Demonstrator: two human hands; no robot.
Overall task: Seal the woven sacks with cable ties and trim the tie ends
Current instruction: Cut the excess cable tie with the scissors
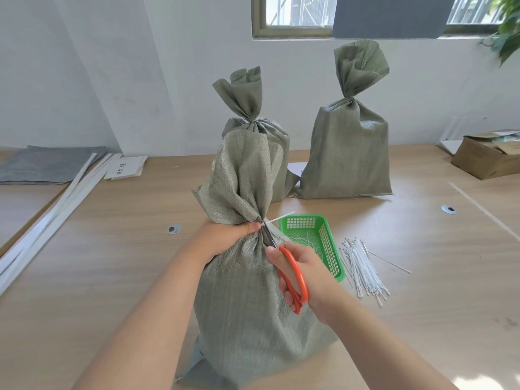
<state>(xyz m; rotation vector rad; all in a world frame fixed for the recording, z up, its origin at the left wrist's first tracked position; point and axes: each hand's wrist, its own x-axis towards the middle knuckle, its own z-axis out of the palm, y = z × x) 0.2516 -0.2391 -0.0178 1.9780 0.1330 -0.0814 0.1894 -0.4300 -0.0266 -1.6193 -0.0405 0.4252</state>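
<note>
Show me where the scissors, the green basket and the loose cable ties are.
scissors (295, 273), head view, on the orange handle loop.
green basket (332, 249), head view, on its right side wall.
loose cable ties (363, 266), head view, on the middle of the white pile.

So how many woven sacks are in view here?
3: the near sack gripped at its neck by the left hand, one directly behind it, and one at back right. None appears hidden.
</note>
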